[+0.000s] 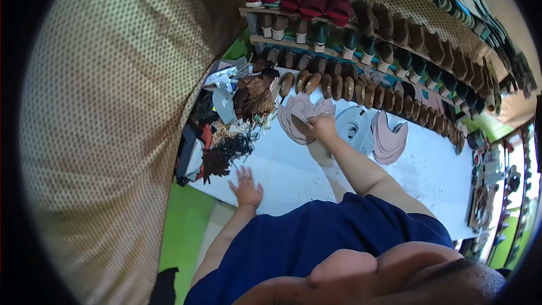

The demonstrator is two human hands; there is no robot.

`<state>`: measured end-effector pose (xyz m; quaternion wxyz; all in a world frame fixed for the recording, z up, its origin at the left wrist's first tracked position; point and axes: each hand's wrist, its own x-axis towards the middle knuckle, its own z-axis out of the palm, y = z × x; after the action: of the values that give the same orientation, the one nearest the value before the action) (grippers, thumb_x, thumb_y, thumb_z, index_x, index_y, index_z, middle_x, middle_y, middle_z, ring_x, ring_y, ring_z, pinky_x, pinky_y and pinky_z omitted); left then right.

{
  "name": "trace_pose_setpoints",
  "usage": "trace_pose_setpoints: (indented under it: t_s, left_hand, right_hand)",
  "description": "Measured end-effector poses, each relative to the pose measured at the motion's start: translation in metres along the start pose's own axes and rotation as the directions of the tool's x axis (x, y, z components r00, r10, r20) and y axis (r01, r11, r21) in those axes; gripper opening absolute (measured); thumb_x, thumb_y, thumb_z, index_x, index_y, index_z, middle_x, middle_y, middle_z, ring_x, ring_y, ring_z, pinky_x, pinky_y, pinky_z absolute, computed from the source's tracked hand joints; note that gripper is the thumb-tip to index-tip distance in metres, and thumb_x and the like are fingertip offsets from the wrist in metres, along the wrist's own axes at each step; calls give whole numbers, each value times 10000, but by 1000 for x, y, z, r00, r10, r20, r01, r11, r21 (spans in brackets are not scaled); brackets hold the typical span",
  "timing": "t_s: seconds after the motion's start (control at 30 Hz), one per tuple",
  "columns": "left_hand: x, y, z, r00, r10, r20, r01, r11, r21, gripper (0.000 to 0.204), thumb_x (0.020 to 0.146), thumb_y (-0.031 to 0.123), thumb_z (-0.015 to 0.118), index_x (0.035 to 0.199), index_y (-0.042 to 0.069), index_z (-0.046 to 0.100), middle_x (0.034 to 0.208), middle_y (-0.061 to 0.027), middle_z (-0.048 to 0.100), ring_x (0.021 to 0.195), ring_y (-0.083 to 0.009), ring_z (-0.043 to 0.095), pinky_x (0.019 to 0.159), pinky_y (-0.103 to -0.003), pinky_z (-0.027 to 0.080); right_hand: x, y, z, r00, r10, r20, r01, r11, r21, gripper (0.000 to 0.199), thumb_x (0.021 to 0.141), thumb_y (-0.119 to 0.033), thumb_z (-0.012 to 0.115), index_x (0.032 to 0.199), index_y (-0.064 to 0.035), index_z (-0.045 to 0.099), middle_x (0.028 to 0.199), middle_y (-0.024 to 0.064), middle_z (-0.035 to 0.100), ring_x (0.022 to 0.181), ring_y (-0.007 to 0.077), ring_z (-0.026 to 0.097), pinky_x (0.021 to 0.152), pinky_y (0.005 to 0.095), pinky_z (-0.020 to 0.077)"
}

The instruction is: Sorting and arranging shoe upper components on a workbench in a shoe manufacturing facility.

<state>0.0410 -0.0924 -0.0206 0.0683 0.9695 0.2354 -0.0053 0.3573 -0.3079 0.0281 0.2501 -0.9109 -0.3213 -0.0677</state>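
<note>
My right hand (324, 128) reaches across the white table, its fingers closed on the edge of a pale pink curved cut piece (320, 107). Similar pieces (292, 126) lie stacked beside and under it, with a brown underside showing near my fingers. How many pieces the fingers hold, I cannot tell. My left hand (247, 190) rests with spread fingers at the table's near left edge and holds nothing. Just ahead of it lies a tangle of black strips (234, 149). To the right of my right hand are grey curved pieces (354, 127) and another pink stack (389, 140).
Brown shoe pieces (361, 93) line the back of the white table (293, 178). Shelves above carry red slippers (316, 5) and heeled shoes (348, 45). Brown and patterned scraps (254, 96) heap at the left. A patterned curtain (113, 107) hangs at the left side.
</note>
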Motion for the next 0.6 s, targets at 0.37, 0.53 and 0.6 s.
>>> trace_pose_setpoints:
  t_s: [0.37, 0.53, 0.6]
  left_hand:
    - [138, 109, 14, 802, 581, 138, -567, 814, -131, 761, 924, 420, 542, 1570, 145, 248, 1643, -80, 233, 1518, -285, 195, 1194, -614, 33]
    - [150, 118, 13, 799, 579, 163, -565, 815, -126, 734, 945, 415, 500, 1580, 160, 233, 1652, -29, 217, 1513, -229, 219, 1201, -603, 23]
    - [149, 118, 14, 801, 577, 159, -562, 817, -131, 733, 944, 417, 499, 1580, 164, 235, 1651, -25, 219, 1513, -229, 221, 1201, -602, 25]
  right_hand:
    - [4, -10, 7, 974, 4, 225, 55, 965, -258, 186, 818, -367, 658, 870, -233, 776, 964, 20, 716, 983, 264, 657, 877, 563, 430]
    - [85, 62, -62, 840, 348, -417, -441, 885, -149, 253, 867, -341, 597, 841, -139, 748, 850, 126, 715, 755, 343, 691, 663, 482, 523]
    - [99, 55, -116, 748, 337, -571, -420, 907, -14, 215, 843, -304, 625, 814, -125, 740, 807, 127, 704, 792, 352, 676, 706, 495, 500]
